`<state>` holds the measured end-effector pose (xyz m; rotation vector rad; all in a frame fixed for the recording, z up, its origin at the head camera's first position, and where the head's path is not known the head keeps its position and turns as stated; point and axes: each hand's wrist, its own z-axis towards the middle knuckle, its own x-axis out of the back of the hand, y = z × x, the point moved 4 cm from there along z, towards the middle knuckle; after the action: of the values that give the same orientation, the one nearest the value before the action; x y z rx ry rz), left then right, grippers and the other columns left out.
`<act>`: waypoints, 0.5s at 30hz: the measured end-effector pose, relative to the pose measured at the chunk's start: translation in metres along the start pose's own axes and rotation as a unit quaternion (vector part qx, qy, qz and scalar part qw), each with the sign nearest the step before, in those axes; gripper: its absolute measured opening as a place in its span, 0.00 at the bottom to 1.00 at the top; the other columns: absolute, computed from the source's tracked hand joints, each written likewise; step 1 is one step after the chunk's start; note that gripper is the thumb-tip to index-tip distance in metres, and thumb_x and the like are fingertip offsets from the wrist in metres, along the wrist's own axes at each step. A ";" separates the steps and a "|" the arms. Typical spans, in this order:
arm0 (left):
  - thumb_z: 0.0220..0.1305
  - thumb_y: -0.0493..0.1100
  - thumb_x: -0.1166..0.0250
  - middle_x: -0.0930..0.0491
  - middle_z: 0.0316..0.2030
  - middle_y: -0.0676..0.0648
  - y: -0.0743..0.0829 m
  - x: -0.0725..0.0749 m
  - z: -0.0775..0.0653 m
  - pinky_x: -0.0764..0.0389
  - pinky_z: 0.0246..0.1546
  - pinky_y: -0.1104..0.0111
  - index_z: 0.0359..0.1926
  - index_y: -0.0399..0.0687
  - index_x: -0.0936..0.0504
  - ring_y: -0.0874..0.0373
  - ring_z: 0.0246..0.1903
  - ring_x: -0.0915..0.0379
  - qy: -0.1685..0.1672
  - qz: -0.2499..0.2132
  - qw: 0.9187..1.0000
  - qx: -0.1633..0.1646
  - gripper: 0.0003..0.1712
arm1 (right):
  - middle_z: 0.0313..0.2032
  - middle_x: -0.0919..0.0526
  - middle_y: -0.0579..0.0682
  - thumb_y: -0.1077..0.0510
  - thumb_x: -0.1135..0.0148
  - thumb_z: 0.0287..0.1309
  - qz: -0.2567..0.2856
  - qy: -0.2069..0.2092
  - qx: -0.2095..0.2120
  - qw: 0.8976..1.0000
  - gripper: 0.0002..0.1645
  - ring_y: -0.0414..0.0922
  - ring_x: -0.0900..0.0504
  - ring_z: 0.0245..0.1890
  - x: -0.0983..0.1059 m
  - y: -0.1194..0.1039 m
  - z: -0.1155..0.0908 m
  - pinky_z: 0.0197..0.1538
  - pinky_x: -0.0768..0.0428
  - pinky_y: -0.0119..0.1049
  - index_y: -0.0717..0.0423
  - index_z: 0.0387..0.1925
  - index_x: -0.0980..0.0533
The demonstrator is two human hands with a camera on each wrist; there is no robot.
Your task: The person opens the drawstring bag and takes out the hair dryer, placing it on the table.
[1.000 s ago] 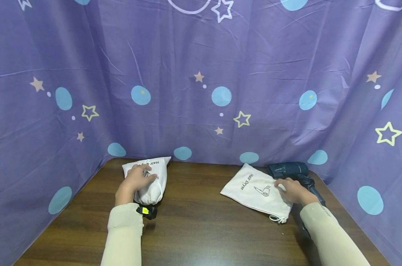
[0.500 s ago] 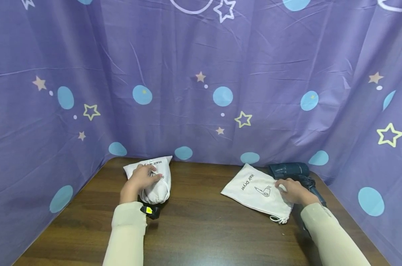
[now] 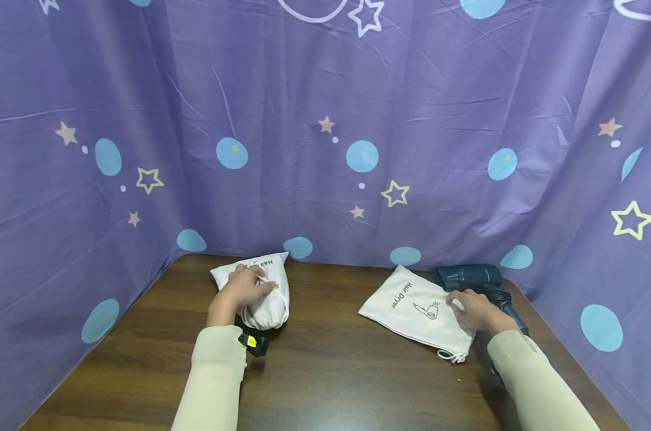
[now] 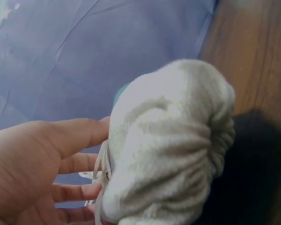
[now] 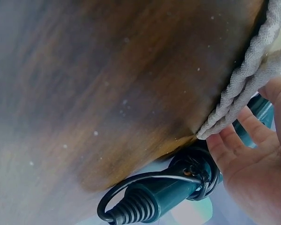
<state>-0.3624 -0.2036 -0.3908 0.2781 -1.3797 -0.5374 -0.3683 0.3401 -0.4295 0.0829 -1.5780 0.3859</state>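
Note:
My left hand holds a bulging white drawstring bag marked "Hair Dryer" at the table's back left. In the left wrist view, thumb and fingers meet the bag's side beside its thin drawstring; the bag's contents are hidden. On the right lies a flatter white drawstring bag with a dryer drawing and the same lettering. My right hand pinches its right edge, fingertips at the cloth. Behind that hand lies a dark teal hair dryer, its handle wrapped with black cord.
The brown wooden table stretches between the two bags. A purple curtain with stars and dots encloses the back and both sides. A black wrist device sits below my left hand, close to the bulging bag.
My left hand and the bulging bag have shifted to the right along the table's back. The right hand, the flat bag and the hair dryer have stayed in place.

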 end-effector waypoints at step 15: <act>0.65 0.53 0.33 0.26 0.52 0.30 0.025 -0.015 0.004 0.28 0.56 0.43 0.55 0.36 0.19 0.29 0.55 0.33 -0.016 -0.011 1.000 0.003 0.27 | 0.50 0.22 0.68 0.64 0.40 0.66 -0.003 0.000 0.002 1.000 0.16 0.71 0.24 0.51 0.000 -0.002 -0.001 0.53 0.26 0.69 0.55 0.54 0.22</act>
<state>-0.3627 -0.1740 -0.3910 0.2911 -1.4113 -0.5588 -0.3670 0.3389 -0.4291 0.0910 -1.5763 0.3833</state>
